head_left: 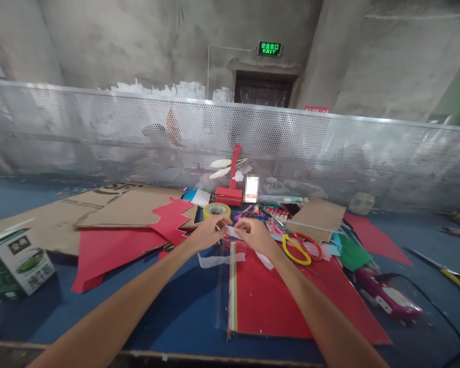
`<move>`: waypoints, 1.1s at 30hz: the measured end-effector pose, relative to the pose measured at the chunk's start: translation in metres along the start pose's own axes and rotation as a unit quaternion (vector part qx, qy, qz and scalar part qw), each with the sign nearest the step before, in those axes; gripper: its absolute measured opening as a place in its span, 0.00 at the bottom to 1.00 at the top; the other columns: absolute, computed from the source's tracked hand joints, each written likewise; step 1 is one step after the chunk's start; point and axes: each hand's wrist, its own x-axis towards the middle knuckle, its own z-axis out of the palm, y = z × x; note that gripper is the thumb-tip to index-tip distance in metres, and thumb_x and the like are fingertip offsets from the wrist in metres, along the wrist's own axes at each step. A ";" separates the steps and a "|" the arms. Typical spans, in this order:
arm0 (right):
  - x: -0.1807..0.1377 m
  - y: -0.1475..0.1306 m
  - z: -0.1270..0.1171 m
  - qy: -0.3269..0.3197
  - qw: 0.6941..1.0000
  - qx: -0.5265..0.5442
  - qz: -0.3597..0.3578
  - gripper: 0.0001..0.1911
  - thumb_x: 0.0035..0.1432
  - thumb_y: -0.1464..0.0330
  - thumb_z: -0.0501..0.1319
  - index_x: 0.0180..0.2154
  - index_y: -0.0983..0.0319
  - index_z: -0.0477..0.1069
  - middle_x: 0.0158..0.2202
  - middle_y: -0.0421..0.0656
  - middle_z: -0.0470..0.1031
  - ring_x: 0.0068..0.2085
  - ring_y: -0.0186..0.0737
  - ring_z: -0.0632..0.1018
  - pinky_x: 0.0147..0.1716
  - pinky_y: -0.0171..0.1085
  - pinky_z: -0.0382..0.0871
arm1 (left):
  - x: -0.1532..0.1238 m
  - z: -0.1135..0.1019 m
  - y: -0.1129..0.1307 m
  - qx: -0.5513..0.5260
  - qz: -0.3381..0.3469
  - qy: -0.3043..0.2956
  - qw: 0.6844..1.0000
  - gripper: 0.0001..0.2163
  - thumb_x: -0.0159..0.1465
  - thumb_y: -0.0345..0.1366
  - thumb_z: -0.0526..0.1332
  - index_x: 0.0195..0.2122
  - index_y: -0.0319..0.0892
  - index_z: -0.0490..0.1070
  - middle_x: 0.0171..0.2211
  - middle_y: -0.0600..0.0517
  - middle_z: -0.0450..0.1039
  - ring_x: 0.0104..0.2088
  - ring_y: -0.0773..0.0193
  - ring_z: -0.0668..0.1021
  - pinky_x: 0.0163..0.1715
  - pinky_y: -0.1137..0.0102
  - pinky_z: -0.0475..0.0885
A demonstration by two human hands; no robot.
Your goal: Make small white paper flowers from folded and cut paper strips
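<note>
Between my two hands is a small white strip (pixel 233 232), perhaps paper or tape. My left hand (pixel 213 230) pinches its left end, and my right hand (pixel 252 231) pinches the other. Just behind my left hand lies a roll of tape (pixel 216 209) with a yellow core. A longer whitish strip (pixel 222 259) rests below the hands, crossing onto a stack of red paper (pixel 272 301) in a clear sleeve. To the right of my right hand sit scissors (pixel 297 249) with yellow and red handles. A red paper-covered piece (pixel 229 197) with an upright strip stands behind.
Cardboard sheets (pixel 130 207) and red paper (pixel 118 250) cover the left side, near a green-and-white carton (pixel 21 263). At right are a purple device (pixel 387 296) with a black cable, and more scissors (pixel 448 271). A perforated metal screen (pixel 138 138) runs along the back.
</note>
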 end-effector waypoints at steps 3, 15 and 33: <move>0.000 -0.001 0.000 -0.006 1.000 0.005 -0.002 0.06 0.58 0.67 0.60 0.33 0.62 0.74 0.31 0.43 0.79 0.33 0.39 0.78 0.34 0.34 0.68 | 0.000 -0.001 0.003 0.022 0.003 -0.018 1.000 0.08 0.63 0.36 0.56 0.38 0.42 0.74 0.33 0.51 0.76 0.31 0.63 0.76 0.32 0.69 0.68; -0.006 -0.015 -0.001 -0.028 0.993 -0.084 -0.083 0.16 0.53 0.69 0.67 0.44 0.57 0.68 0.38 0.40 0.77 0.39 0.41 0.76 0.40 0.36 0.65 | 0.000 -0.002 0.007 0.010 0.005 -0.004 1.000 0.08 0.62 0.37 0.57 0.30 0.41 0.72 0.25 0.54 0.71 0.26 0.64 0.72 0.27 0.70 0.64; -0.002 -0.013 -0.005 0.003 0.991 -0.096 -0.097 0.05 0.61 0.66 0.63 0.36 0.59 0.76 0.36 0.43 0.80 0.37 0.40 0.79 0.38 0.35 0.66 | 0.003 0.001 -0.007 -0.070 -0.017 -0.036 0.997 0.08 0.63 0.37 0.57 0.32 0.39 0.71 0.28 0.52 0.72 0.26 0.67 0.73 0.27 0.72 0.68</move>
